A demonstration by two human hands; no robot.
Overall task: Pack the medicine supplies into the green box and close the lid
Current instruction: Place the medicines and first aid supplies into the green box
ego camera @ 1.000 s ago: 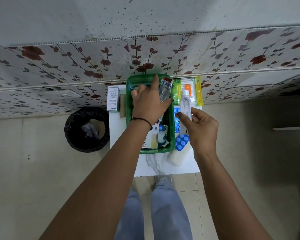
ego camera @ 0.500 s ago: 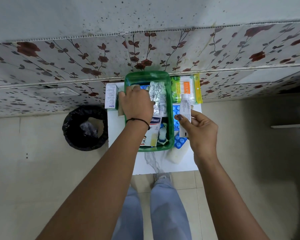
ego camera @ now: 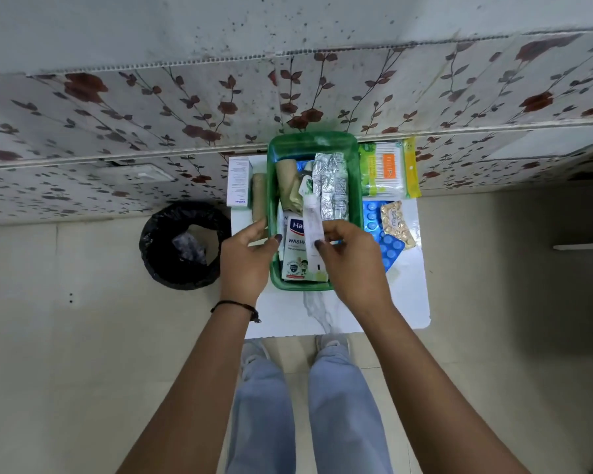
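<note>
The green box (ego camera: pixel 356 186) stands open on a small white table (ego camera: pixel 408 302) against the wall. Inside lie silver foil strips (ego camera: pixel 332 186), a tan bandage roll (ego camera: pixel 287 186) and a white plaster packet (ego camera: pixel 297 254). My right hand (ego camera: pixel 350 265) holds a white tube (ego camera: pixel 311 224) over the box's middle. My left hand (ego camera: pixel 249 261) rests at the box's near left rim, fingers apart, holding nothing. Right of the box lie a cotton-bud pack (ego camera: pixel 389 171), blue pill blisters (ego camera: pixel 386 241) and a gold blister (ego camera: pixel 396 224). To its left are a white carton (ego camera: pixel 238 183) and a second tan roll (ego camera: pixel 259 196).
A black bin (ego camera: pixel 185 246) lined with a bag stands on the tiled floor left of the table. A floral-patterned wall (ego camera: pixel 151 124) rises right behind the table. My legs in jeans (ego camera: pixel 305 405) and shoes are at the table's near edge.
My left hand came back from the far part of the box to its near left rim. My right hand carried the white tube from beside the box to over its middle.
</note>
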